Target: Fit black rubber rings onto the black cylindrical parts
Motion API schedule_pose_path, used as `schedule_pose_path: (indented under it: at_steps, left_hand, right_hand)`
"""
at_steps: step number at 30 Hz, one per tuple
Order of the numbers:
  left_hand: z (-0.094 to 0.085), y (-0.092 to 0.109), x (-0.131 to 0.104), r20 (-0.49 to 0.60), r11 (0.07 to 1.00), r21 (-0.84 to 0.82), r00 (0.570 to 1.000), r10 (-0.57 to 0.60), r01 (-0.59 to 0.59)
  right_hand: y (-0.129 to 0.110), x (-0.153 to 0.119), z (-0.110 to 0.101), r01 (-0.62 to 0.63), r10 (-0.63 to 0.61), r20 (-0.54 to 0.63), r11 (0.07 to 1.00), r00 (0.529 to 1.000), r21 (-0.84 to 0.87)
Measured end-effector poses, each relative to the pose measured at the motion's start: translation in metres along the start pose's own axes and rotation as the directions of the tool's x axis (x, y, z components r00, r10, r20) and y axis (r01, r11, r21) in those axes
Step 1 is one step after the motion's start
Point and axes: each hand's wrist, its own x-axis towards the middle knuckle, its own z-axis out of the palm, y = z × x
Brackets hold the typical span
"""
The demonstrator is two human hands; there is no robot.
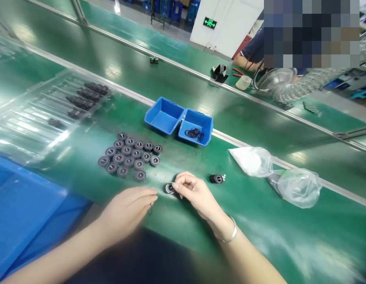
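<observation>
My right hand pinches the edge of a small round black part with a bright metallic ring, low over the green table. To its left my left hand has its fingers pressed together, and a thin black ring, like an O-ring, dangles below the fingertips. Beyond my left hand stand several similar round black parts with slotted centres, grouped in rough rows. A single black cylinder lies on its side to the right, with small white bits beside it.
Behind the parts sit two blue bins, a left bin and a right bin containing thin black rings. Clear plastic bags lie at right. A clear tray and a blue crate occupy the left. Across the divider, a person's arm shows.
</observation>
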Motion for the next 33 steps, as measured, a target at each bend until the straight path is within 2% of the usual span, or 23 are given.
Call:
schedule_pose_path:
  at_steps: [7,12,15,22,29,33]
  left_hand:
    - [0.013,0.002,0.005,0.073,0.977,0.082,0.979,0.19,-0.196]
    - [0.022,0.0,0.004,0.149,0.952,0.107,0.951,0.27,-0.287]
    - [0.023,-0.002,0.005,0.165,0.943,0.117,0.942,0.291,-0.311]
    - [0.018,-0.002,0.011,0.283,0.919,0.152,0.907,0.312,-0.363]
    - [0.021,-0.001,0.013,0.297,0.929,0.138,0.909,0.293,-0.344]
    - [0.023,-0.002,0.011,0.317,0.925,0.157,0.904,0.286,-0.347]
  right_hand:
    - [0.006,0.0,-0.002,-0.004,0.005,-0.011,0.998,1.0,0.055]
    - [0.011,0.001,-0.002,0.015,-0.015,-0.006,0.998,1.0,0.063]
    - [0.015,0.001,-0.001,-0.01,0.008,0.014,0.992,1.0,0.125]
    - [0.015,0.0,0.002,-0.189,0.136,0.193,0.938,0.972,0.291]
    - [0.011,0.012,0.002,-0.322,0.251,0.235,0.881,0.939,0.346]
    - [0.013,0.011,0.003,-0.321,0.259,0.201,0.857,0.945,0.403]
